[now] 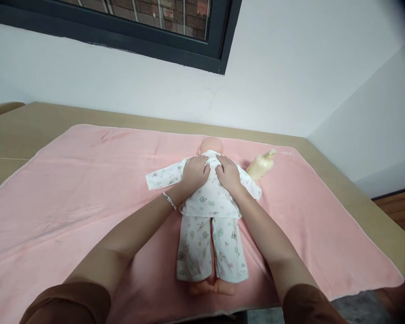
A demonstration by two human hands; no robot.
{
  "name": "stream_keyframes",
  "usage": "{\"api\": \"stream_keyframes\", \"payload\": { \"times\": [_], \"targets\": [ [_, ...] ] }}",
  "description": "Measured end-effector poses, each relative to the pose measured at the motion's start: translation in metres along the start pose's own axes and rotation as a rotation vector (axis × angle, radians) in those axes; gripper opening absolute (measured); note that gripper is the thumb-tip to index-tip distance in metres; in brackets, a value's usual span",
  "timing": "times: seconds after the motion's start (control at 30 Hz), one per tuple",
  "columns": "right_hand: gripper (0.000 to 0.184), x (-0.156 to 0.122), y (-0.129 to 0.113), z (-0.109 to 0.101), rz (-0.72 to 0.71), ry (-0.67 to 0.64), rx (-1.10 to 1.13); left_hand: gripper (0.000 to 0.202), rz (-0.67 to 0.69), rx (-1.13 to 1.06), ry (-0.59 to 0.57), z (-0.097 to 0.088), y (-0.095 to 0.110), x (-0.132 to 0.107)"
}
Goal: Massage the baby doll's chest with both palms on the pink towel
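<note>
Doll [212,191] w/ printed cloth top [216,204]; L hand [195,171], R hand [228,173] loosely spread atop.

Head view: head-worn camera looks from above, at foot end of doll [209,204], facing forward and down. Range: near doll; wall [283,67] farther off. Frame covers pink blanket [121,180] centrally, window [131,22] upper left.

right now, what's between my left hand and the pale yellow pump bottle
Your right hand and the white printed cloth top on the bald doll; head view.
</note>
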State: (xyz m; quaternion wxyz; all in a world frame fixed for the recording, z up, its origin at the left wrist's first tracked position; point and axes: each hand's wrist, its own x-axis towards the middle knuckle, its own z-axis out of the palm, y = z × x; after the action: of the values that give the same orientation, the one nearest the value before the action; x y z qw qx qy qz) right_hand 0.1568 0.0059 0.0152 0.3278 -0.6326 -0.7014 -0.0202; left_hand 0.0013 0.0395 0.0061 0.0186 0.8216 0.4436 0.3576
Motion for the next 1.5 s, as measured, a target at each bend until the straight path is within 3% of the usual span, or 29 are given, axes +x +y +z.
{"api": "stream_keyframes", "payload": {
  "times": [0.1,0.23,0.5,0.63,0.87,1.03,1.2,1.33,1.43,1.5],
  "targets": [
    [0.052,0.005,0.009,0.004,-0.056,-0.032,0.031,0.039,0.025,-0.038,-0.025,0.001,-0.002,0.002],
    [0.049,0.003,0.008,0.004,-0.109,0.028,0.083,0.038,0.036,-0.049,-0.027,0.0,-0.003,0.003],
    [0.031,-0.014,-0.004,0.004,0.045,0.234,-0.088,0.02,0.013,0.104,0.102,0.001,-0.001,-0.003],
    [0.034,-0.012,-0.004,0.003,0.065,0.171,-0.099,0.02,0.0,0.1,0.095,0.001,0.0,-0.004],
    [0.051,0.002,0.005,0.002,-0.045,-0.054,-0.045,0.038,0.03,0.008,0.009,0.007,-0.006,0.002],
    [0.042,-0.004,0.008,0.005,-0.115,0.066,0.019,0.032,0.063,-0.001,0.073,0.007,-0.007,-0.001],
    [0.03,-0.013,-0.001,0.004,-0.023,0.197,0.011,0.027,0.051,0.061,0.144,0.005,-0.002,-0.007],
    [0.037,-0.007,-0.003,0.0,0.042,0.11,-0.007,0.029,0.011,0.056,0.127,0.006,-0.003,-0.005],
    [0.047,-0.001,0.002,0.0,-0.03,0.006,0.039,0.034,0.055,0.019,0.092,0.007,-0.005,-0.002],
    [0.046,-0.001,0.006,0.001,-0.065,0.004,0.083,0.033,0.108,-0.007,0.086,0.006,-0.006,-0.002]
  ]
}}
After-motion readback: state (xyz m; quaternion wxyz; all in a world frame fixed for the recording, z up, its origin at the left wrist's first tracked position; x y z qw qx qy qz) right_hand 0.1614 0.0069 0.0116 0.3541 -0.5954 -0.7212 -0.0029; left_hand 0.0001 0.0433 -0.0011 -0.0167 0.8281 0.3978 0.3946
